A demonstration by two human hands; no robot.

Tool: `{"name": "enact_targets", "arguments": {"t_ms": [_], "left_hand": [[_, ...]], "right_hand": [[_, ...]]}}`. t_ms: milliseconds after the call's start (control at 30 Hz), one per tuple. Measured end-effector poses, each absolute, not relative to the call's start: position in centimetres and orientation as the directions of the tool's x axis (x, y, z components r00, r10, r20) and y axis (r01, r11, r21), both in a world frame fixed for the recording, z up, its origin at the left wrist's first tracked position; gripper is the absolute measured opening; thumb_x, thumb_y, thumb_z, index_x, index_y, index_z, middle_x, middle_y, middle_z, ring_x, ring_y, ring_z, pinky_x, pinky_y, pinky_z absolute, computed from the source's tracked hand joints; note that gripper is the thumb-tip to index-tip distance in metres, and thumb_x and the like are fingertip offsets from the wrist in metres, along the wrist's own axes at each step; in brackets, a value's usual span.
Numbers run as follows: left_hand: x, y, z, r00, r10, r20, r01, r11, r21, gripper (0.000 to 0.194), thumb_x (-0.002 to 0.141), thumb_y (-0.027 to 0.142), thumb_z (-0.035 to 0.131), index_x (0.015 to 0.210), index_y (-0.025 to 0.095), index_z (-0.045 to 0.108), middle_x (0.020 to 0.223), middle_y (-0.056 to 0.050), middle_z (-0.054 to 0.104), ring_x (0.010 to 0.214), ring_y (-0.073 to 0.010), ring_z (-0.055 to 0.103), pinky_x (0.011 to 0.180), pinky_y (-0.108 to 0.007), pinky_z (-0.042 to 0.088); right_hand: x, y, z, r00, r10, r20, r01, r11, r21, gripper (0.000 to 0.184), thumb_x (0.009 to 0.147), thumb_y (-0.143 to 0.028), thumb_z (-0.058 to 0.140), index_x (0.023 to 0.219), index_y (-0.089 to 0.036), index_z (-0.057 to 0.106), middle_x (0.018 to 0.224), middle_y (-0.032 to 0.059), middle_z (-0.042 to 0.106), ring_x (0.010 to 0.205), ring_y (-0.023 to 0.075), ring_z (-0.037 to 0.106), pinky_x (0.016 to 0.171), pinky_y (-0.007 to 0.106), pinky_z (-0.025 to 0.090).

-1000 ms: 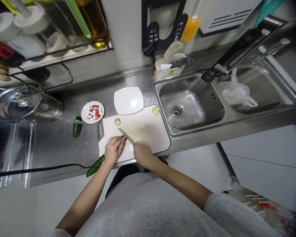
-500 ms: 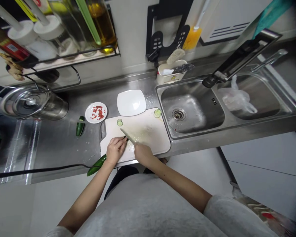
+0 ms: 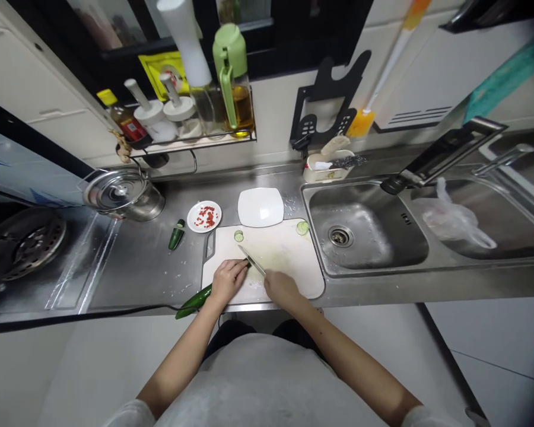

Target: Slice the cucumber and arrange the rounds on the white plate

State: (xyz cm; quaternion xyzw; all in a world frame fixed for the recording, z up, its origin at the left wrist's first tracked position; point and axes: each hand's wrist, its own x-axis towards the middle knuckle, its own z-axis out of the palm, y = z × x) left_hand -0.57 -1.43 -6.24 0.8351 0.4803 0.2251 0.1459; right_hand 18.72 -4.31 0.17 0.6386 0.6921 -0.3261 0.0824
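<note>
Cutting board [image 3: 296, 261] at counter's front edge [image 3: 374, 295], right fingers [image 3: 272, 284] around knife [image 3: 254, 263], left fingers [image 3: 237, 268] around cucumber piece [image 3: 248, 263].

There's one knife [image 3: 254, 261], one cutting board [image 3: 296, 265] — two plates [image 3: 260, 207], two basins [image 3: 369, 237].

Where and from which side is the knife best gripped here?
Likely by the handle, from the near right: the knife slants from there to the far left over the cutting board, and the right hand closes around its near end, hiding the handle. The left hand sits close on the other side, so that approach looks riskier.
</note>
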Motion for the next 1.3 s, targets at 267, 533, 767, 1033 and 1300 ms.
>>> {"name": "enact_targets", "arguments": {"t_ms": [267, 533, 767, 1033, 1300], "left_hand": [[-0.5, -1.6, -6.0, 0.383, 0.890, 0.249, 0.759, -0.456, 0.465, 0.028, 0.094, 0.029, 0.048, 0.114, 0.022, 0.066, 0.104, -0.007, 0.070, 0.097, -0.0194, 0.063, 0.087, -0.035, 0.052], [-0.9, -1.8, -5.2, 0.266, 0.927, 0.264, 0.773, -0.368, 0.516, 0.027, 0.093, 0.031, 0.049, 0.111, 0.023, 0.067, 0.104, -0.007, 0.070, 0.099, -0.0200, 0.063, 0.089, -0.037, 0.051], [0.7, 0.9, -2.3, 0.251, 0.936, 0.246, 0.713, -0.350, 0.608, 0.030, 0.091, 0.037, 0.053, 0.114, 0.024, 0.066, 0.111, -0.007, 0.068, 0.107, -0.0224, 0.060, 0.093, -0.040, 0.049], [3.9, 2.2, -0.7, 0.496, 0.867, 0.052, 0.654, -0.412, 0.634, 0.017, 0.084, 0.035, 0.062, 0.095, 0.026, 0.072, 0.101, -0.004, 0.070, 0.098, -0.0209, 0.062, 0.090, -0.037, 0.048], [6.1, 4.1, -2.7, 0.136, 0.986, -0.100, 0.718, -0.028, 0.695, 0.015, 0.084, 0.033, 0.059, 0.090, 0.024, 0.070, 0.081, -0.001, 0.070, 0.075, -0.0172, 0.064, 0.068, -0.029, 0.046]], "right_hand": [[21.1, -4.9, 1.2, -0.040, 0.868, -0.494, 0.992, -0.027, -0.126, 0.034, 0.098, -0.019, 0.031, 0.124, -0.018, 0.054, 0.093, 0.0134, 0.071, 0.091, 0.0228, 0.068, 0.071, 0.030, 0.041], [22.6, -6.2, 0.9, 0.021, 0.914, -0.404, 0.995, -0.058, -0.079, 0.035, 0.098, -0.023, 0.034, 0.126, -0.024, 0.054, 0.094, 0.0104, 0.068, 0.089, 0.0224, 0.064, 0.071, 0.031, 0.034], [23.0, -7.3, 1.0, 0.007, 0.979, -0.204, 0.994, -0.028, -0.102, 0.042, 0.093, -0.023, 0.045, 0.134, -0.020, 0.052, 0.097, 0.0114, 0.064, 0.094, 0.0236, 0.053, 0.079, 0.034, 0.029], [23.6, -7.7, 0.9, -0.032, 0.986, -0.166, 0.994, 0.014, -0.106, 0.042, 0.092, -0.021, 0.046, 0.133, -0.020, 0.053, 0.095, 0.0112, 0.063, 0.091, 0.0233, 0.051, 0.078, 0.035, 0.028], [24.9, -8.9, -0.5, 0.009, 0.981, -0.196, 0.996, -0.026, -0.085, 0.042, 0.089, -0.023, 0.054, 0.131, -0.022, 0.053, 0.095, 0.0081, 0.064, 0.093, 0.0220, 0.053, 0.082, 0.033, 0.030]]}}
